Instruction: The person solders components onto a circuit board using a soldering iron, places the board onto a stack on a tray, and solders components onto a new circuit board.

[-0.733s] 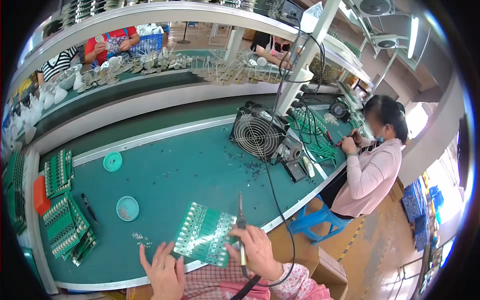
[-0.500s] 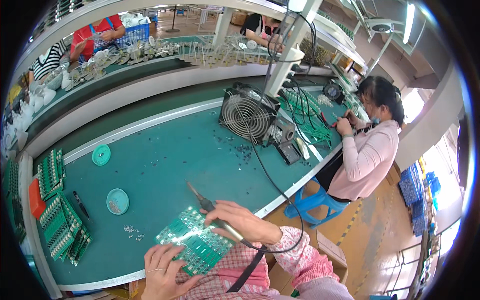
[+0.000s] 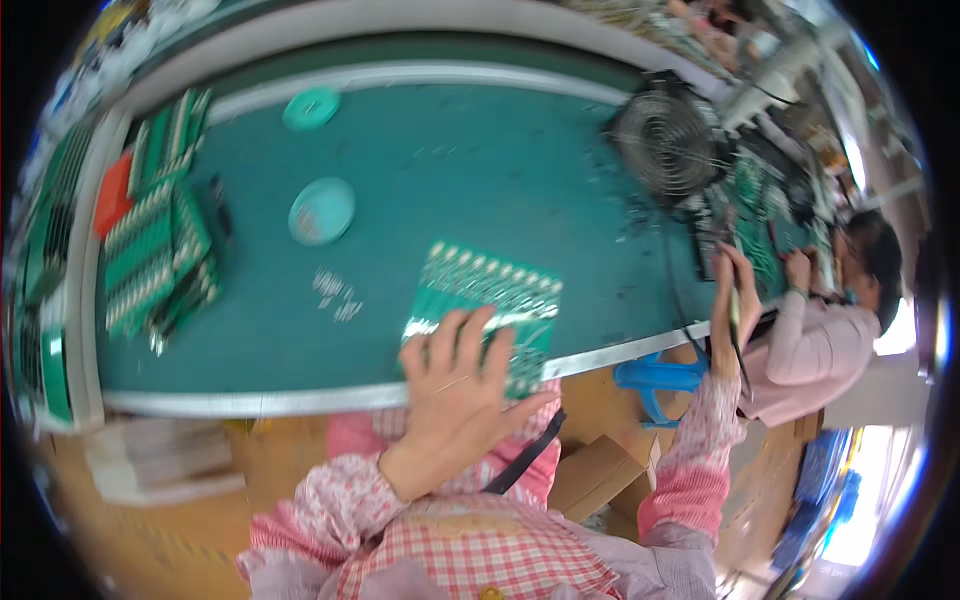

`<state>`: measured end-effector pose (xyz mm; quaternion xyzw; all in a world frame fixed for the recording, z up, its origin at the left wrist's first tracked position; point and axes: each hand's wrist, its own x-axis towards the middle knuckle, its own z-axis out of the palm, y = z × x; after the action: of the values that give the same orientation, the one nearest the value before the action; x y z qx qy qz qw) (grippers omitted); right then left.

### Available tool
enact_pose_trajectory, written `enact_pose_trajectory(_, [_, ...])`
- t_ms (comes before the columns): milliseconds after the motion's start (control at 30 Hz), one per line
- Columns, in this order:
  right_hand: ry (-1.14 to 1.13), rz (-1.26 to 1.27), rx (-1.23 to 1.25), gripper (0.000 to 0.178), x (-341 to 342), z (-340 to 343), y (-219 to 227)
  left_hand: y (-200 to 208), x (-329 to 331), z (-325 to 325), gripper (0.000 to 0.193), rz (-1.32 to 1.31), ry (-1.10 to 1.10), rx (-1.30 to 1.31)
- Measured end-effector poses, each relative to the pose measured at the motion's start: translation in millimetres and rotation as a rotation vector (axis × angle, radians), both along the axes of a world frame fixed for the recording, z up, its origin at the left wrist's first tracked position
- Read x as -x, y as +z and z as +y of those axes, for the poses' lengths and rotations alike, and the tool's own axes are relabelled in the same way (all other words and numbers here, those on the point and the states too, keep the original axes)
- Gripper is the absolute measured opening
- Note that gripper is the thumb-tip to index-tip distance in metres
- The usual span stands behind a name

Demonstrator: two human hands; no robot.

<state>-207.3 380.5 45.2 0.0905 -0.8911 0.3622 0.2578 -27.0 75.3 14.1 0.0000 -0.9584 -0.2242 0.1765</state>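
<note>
A green circuit board point(image 3: 490, 275) lies at the table's front edge, with rows of pale round pads along its far side. My left hand point(image 3: 455, 385) rests on its near part, fingers spread and flat, hiding some of it. Far to the right, my right hand point(image 3: 738, 290) is closed around a soldering iron point(image 3: 735, 315). The iron points away from me, beside the dark soldering stand point(image 3: 703, 240); blur hides whether its tip touches the stand.
Stacked circuit boards point(image 3: 155, 255) and a red block point(image 3: 114, 195) lie at left, near dark tweezers point(image 3: 221, 208). Small parts point(image 3: 336, 295) are scattered by a round dish point(image 3: 322, 212); a green lid point(image 3: 311, 108) lies beyond. A fan point(image 3: 665, 140) stands at right, near a seated co-worker point(image 3: 825, 330).
My right hand has carried the soldering iron from over the board to the stand at right. My left hand now lies further onto the board. The view has tilted downward.
</note>
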Motion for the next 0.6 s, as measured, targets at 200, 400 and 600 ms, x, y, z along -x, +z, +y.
enact_pose_trajectory(200, [0.563, 0.072, -0.335, 0.033, -115.2, -111.1, -5.2, -10.9, -23.0, -21.0, 0.031, 0.164, -0.187, -0.041])
enact_pose_trajectory(400, [0.964, -0.034, -0.375, 0.029, -132.2, -149.3, -18.4, -4.5, -57.6, -64.1, 0.021, 0.061, -0.271, -0.128])
enact_pose_trajectory(600, [0.780, -0.035, -0.201, 0.041, -131.9, -166.1, -19.6, -19.1, -73.6, -84.8, 0.017, 0.116, -0.012, -0.294])
